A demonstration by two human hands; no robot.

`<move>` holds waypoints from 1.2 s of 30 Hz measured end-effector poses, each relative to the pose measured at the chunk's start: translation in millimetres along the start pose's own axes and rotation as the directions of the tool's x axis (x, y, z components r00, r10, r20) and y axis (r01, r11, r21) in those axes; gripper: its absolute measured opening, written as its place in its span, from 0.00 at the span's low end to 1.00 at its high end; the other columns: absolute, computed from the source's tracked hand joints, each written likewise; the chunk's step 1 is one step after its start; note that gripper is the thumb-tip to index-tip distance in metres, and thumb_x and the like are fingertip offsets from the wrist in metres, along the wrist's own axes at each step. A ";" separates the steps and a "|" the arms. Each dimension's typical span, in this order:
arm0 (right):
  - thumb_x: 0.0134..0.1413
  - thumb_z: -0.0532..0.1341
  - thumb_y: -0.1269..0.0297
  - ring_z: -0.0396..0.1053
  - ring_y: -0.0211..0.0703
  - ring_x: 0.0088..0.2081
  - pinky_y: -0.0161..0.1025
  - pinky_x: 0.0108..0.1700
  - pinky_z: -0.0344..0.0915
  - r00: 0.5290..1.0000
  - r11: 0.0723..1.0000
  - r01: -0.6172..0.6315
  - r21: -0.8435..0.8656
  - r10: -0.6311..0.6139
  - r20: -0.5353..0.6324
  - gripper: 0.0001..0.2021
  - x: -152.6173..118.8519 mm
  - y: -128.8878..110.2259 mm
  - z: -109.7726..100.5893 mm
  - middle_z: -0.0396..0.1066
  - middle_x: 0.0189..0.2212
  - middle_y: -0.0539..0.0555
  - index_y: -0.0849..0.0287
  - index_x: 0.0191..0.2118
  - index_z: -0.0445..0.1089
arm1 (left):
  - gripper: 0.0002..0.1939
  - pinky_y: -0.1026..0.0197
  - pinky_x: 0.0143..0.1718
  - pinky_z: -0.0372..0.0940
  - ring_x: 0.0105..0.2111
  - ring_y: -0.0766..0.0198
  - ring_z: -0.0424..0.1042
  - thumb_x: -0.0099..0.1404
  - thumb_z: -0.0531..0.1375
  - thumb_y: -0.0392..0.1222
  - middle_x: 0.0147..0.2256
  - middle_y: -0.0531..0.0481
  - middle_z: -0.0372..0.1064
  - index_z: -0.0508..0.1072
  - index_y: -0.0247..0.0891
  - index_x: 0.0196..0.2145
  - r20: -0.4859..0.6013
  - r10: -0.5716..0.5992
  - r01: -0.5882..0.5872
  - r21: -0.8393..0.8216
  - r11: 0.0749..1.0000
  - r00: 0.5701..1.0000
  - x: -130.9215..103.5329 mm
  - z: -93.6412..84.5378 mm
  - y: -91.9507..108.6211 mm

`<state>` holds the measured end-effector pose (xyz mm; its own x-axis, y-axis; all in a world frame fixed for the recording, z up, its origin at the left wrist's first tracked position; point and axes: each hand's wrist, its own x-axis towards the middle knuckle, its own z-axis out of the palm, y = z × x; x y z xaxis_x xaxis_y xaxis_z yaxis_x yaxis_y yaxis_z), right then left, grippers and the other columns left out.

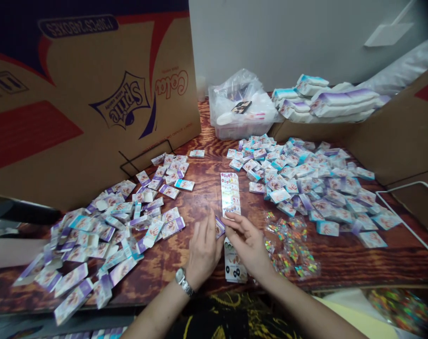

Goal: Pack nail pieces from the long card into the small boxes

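Between both hands, at the front middle of the table, is a small purple-and-white box (219,228), partly covered by fingers. My left hand (205,247) grips it from the left, a silver watch (184,281) on its wrist. From the right, my right hand (247,242) holds its other side with thumb and fingers. Under and beyond the hands lies a strip of printed sticker sheets (230,190); a further stack of printed sheets (234,266) shows nearer me. Several clear packets of colourful candy (291,245) lie just right of my right hand.
Small boxes are heaped at the left (118,226), some with open ends, and another heap of boxes (305,179) is at the right. A large carton (93,94) stands back left. A plastic bin (242,127) with a bag and bundled flat boxes (344,101) sit behind.
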<state>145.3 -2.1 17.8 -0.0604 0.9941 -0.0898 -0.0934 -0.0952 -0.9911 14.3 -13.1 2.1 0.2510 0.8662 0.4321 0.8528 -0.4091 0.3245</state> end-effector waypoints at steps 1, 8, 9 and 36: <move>0.53 0.60 0.62 0.70 0.46 0.46 0.43 0.48 0.68 1.000 1.000 -0.008 0.010 0.008 -0.009 0.15 0.6 0.8 0.2 0.73 0.43 0.57 0.57 0.47 0.66 | 0.35 0.49 0.47 0.62 0.47 0.51 0.63 0.66 0.51 0.37 0.51 0.33 0.61 0.34 0.31 0.64 -0.001 0.007 -0.007 0.013 1.000 1.000 -0.9 0.1 -0.4; 0.55 0.58 0.65 0.72 0.44 0.40 0.41 0.44 0.70 0.981 0.934 0.189 -0.302 -0.193 0.015 0.10 -7.7 1.0 4.2 0.74 0.38 0.55 0.57 0.43 0.69 | 0.35 0.50 0.42 0.65 0.43 0.51 0.64 0.66 0.50 0.38 0.50 0.32 0.62 0.34 0.30 0.64 0.028 -0.019 0.017 0.080 0.997 0.999 -9.9 0.3 -3.7; 0.56 0.57 0.67 0.72 0.44 0.41 0.42 0.45 0.69 0.967 0.895 0.252 -0.368 -0.247 0.062 0.10 -9.6 0.9 4.5 0.74 0.39 0.55 0.56 0.43 0.69 | 0.35 0.50 0.43 0.64 0.44 0.51 0.64 0.66 0.49 0.37 0.51 0.32 0.61 0.33 0.29 0.64 0.031 -0.028 0.026 0.079 0.997 0.999 -11.0 -0.6 -4.8; 0.59 0.52 0.51 0.67 0.49 0.51 0.52 0.51 0.64 0.962 0.953 0.153 -0.261 -0.204 -0.182 0.27 79.9 22.0 -100.2 0.65 0.52 0.61 0.55 0.60 0.52 | 0.23 0.49 0.50 0.63 0.51 0.53 0.62 0.66 0.51 0.41 0.51 0.39 0.63 0.57 0.35 0.57 0.287 0.014 0.004 -0.063 0.998 0.958 -28.0 23.0 -13.4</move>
<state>238.1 80.4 -21.1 0.1423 0.9849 0.0982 0.1615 0.0748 -0.9840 6.4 -25.3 -33.7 0.3841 0.9062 0.1765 0.8234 -0.4228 0.3785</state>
